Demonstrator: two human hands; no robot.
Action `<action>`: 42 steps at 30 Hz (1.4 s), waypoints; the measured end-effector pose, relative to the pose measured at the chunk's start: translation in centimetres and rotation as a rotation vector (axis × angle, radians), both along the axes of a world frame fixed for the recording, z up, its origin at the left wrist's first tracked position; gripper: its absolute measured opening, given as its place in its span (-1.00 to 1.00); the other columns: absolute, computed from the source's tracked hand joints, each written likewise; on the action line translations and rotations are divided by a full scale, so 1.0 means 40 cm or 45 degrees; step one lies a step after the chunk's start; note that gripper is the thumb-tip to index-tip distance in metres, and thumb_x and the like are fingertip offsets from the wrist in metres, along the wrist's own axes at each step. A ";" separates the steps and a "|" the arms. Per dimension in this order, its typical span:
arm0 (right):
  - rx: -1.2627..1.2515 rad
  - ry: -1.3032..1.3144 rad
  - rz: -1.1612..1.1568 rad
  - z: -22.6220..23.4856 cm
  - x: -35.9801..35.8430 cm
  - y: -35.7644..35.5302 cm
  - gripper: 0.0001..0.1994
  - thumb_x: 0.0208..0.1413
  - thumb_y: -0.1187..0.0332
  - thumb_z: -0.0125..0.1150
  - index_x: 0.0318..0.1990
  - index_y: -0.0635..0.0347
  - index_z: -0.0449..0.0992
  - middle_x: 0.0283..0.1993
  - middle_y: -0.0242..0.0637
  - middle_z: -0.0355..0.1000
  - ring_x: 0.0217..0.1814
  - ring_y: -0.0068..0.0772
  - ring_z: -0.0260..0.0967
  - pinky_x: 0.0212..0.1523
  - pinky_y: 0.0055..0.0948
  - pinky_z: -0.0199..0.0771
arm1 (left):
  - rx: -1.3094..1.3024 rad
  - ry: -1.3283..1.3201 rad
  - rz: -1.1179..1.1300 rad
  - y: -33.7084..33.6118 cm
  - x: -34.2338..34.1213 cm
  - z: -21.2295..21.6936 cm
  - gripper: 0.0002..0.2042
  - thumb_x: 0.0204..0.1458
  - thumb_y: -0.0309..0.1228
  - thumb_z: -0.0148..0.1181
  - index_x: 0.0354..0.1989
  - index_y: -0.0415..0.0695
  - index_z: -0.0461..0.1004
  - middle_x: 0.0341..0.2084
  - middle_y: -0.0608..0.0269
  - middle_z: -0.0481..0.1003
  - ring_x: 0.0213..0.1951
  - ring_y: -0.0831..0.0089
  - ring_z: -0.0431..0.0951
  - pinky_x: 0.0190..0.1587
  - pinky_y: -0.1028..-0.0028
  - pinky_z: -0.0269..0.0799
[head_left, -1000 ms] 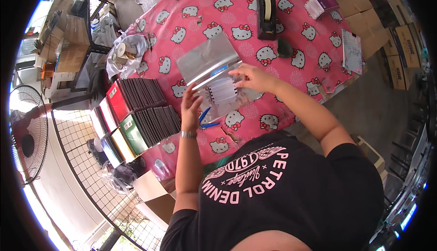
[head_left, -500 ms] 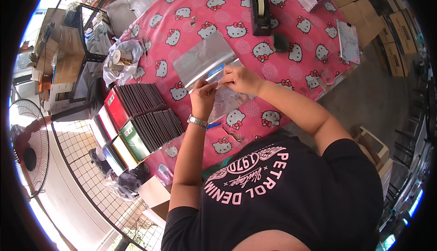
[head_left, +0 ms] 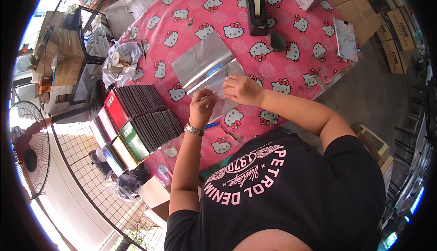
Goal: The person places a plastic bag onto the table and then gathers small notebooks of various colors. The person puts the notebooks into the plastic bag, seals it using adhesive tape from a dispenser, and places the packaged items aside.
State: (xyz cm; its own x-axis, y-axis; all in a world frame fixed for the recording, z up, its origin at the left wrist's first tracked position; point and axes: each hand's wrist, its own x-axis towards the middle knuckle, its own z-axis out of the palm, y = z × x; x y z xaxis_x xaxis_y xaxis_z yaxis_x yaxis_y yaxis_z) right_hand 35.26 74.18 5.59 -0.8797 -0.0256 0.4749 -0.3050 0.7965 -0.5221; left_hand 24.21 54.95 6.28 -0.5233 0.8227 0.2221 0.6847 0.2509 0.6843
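At a table [head_left: 291, 75] covered in a pink cartoon-cat cloth, a person works a clear plastic sleeve [head_left: 224, 97] with both hands. The left hand [head_left: 202, 107] pinches the sleeve's near edge, fingers closed on it; the right hand [head_left: 241, 89] presses down on its top, fingers curled, though whether it grips something small inside is hard to tell. The sleeve lies just in front of a stack of clear bags [head_left: 200, 64]. Thin, limp and slippery, it looks best held by an edge or corner. A black tape dispenser [head_left: 256, 6] stands farther back; trays of dark notebooks [head_left: 148, 114] sit at the left.
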 end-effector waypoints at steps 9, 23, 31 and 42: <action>-0.163 -0.428 -0.584 0.039 -0.031 -0.067 -0.81 0.00 0.18 0.25 -0.50 0.07 0.58 -0.08 -0.43 0.30 0.08 -0.31 0.16 0.01 -0.16 0.11 | -0.066 -0.366 0.452 0.038 -0.024 -0.035 -0.82 -0.33 -0.39 0.48 -0.46 -0.01 0.69 -0.07 0.22 0.40 -0.05 0.25 0.36 0.06 0.28 0.31; -1.640 -0.593 -1.207 -0.129 -0.136 0.535 -0.76 0.12 0.17 0.28 -0.42 0.12 0.51 -0.57 -0.51 0.26 -0.58 -0.58 0.15 -0.61 -0.51 0.13 | -0.554 -0.250 0.146 0.084 -0.097 0.065 -0.58 -0.35 -0.29 0.47 -0.19 -0.05 0.63 -0.19 0.24 0.52 -0.02 0.19 0.37 0.12 0.27 0.27; -1.012 0.165 -1.235 -0.225 -0.068 0.359 -0.88 0.17 0.39 0.17 -0.40 0.14 0.44 -0.43 -0.39 0.38 -0.57 -0.55 0.25 -0.56 -0.53 0.28 | -0.439 -0.393 0.212 0.056 -0.095 0.051 -0.59 -0.32 -0.31 0.50 -0.18 -0.03 0.64 -0.18 0.25 0.49 0.01 0.20 0.34 0.14 0.28 0.27; -0.644 -1.042 0.703 0.093 -0.308 0.141 -0.70 -0.01 0.15 0.35 -0.40 0.22 0.48 -0.48 -0.44 0.41 -0.51 -0.47 0.34 -0.49 -0.44 0.33 | -0.234 -0.801 0.252 0.052 -0.085 0.019 -0.62 -0.25 -0.37 0.46 -0.17 -0.16 0.62 -0.10 0.23 0.49 0.01 0.23 0.46 0.09 0.32 0.35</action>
